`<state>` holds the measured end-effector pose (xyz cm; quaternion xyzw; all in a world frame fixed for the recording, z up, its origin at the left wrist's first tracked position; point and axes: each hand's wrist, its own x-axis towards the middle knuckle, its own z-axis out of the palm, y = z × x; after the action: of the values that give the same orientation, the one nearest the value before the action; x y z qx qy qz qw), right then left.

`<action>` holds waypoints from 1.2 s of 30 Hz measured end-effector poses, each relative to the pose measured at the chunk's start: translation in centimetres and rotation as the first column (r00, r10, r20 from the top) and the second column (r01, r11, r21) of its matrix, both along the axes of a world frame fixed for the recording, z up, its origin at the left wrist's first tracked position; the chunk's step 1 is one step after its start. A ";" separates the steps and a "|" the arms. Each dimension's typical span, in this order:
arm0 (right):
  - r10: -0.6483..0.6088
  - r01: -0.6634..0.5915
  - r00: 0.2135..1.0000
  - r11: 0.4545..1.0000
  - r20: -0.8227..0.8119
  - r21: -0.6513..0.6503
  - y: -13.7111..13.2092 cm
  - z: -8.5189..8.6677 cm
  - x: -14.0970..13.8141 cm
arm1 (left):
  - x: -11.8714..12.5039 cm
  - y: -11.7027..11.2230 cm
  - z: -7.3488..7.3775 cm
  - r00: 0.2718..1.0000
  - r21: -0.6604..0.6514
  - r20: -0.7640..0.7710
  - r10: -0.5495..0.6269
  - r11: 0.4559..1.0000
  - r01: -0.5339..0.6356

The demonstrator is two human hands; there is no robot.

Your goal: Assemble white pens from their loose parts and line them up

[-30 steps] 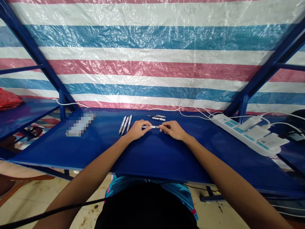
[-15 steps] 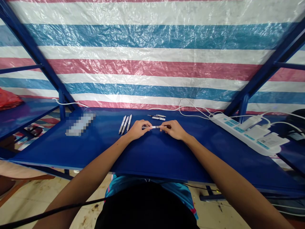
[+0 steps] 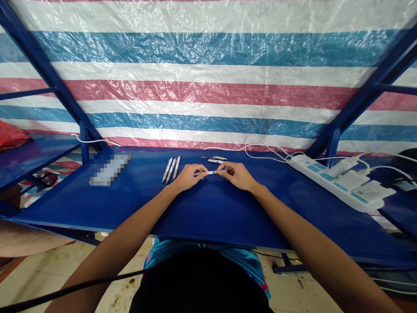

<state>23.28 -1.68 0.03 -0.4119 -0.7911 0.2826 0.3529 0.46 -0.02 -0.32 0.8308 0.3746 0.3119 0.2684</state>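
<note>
On my head feed, a striped plastic tarp (image 3: 208, 82) fills the top of the view, crossed by a blue steel frame (image 3: 42, 56). Below it runs the blue surface (image 3: 208, 213), with a white power strip (image 3: 325, 182) at the right, loaded with white chargers (image 3: 371, 191) and trailing cables. A pixelated object (image 3: 109, 170) at the left of the surface is too blurred for me to identify.

As far as I can tell, three whole-looking white pens (image 3: 171, 168) are already lined up side by side, left of centre. A few slim loose pen parts (image 3: 215, 159) remain at the far edge of my work area, though they are too small to make out in detail.

My left hand (image 3: 190, 177) and right hand (image 3: 237, 176) are both closed in a fingertip pinch on a white pen (image 3: 206, 173), one at each end, holding it level just above the surface, directly in front of me.
</note>
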 end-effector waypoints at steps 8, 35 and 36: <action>-0.008 0.007 0.995 1.000 0.103 0.010 0.1 0.2 0.2 | 0.1 0.0 0.1 1.000 -0.009 0.008 -0.010 1.000 0.010; 0.014 -0.013 0.998 1.000 0.065 -0.011 -0.1 0.2 0.1 | 0.1 -0.1 0.2 1.000 -0.010 0.017 -0.022 1.000 0.023; 0.010 -0.010 0.998 1.000 0.056 -0.005 -0.1 0.2 0.1 | 0.1 -0.1 0.2 1.000 -0.011 0.017 -0.020 1.000 0.020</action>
<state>23.37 -1.76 0.24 -0.4166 -0.8019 0.2748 0.3283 0.58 -0.15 -0.14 0.8304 0.3657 0.3139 0.2795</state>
